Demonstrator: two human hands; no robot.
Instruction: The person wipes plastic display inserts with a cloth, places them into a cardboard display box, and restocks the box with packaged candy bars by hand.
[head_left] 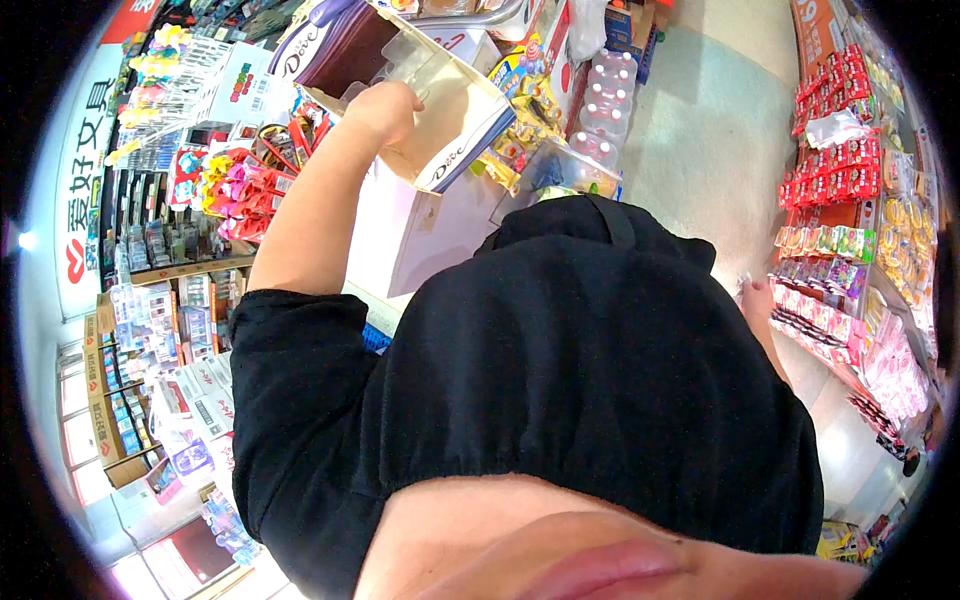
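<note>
My left hand (385, 115) is closed over the near left edge of an open cardboard display box (460, 140) marked "Dove". Its fingers curl inward, and their tips are partly hidden. The box is tilted, with a pale inside and clear plastic flaps (408, 60) at its far left. Beneath it stands a white-sided block or counter (410, 235). My right hand (757, 298) hangs low at the right, beside pink packets on a rack. Its fingers look pinched together at a small pale bit that I cannot make out.
Bagged sweets (245, 190) and a brown Dove panel (345, 50) lie to the left of the box. Yellow packets (535, 110) and bottles in plastic wrap (605, 105) stand beyond it. A rack of red packets (830, 180) lines the right side of the tiled aisle (690, 130).
</note>
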